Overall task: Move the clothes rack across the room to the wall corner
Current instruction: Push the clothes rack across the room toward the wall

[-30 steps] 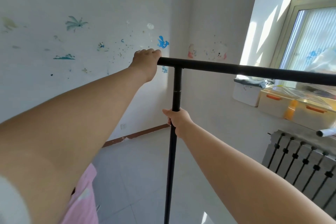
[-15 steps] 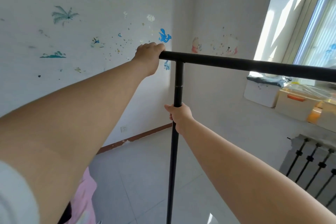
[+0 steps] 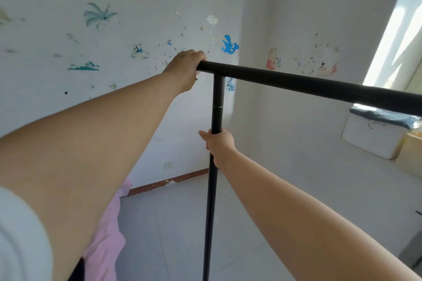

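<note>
The black clothes rack [image 3: 308, 83] fills the middle of the view: a thick top bar runs from centre to the right edge, and a thin upright pole drops from its left end to the bottom edge. My left hand [image 3: 186, 68] is wrapped over the left end of the top bar. My right hand [image 3: 218, 145] grips the upright pole about halfway down. The rack's feet are out of view. The wall corner [image 3: 245, 75] lies just beyond the rack, where two white walls with stickers meet.
Grey tiled floor [image 3: 173, 223] stretches ahead to a brown skirting board [image 3: 169, 183]. A pink cloth [image 3: 107, 235] hangs at lower left. A white box [image 3: 372, 139] with dark fabric on it sits on the ledge at right, by the sunlit window recess.
The view has swung left and nearer the corner; the window, orange-handled boxes and radiator have slid out at right. Both hands keep their grips on the rack.
</note>
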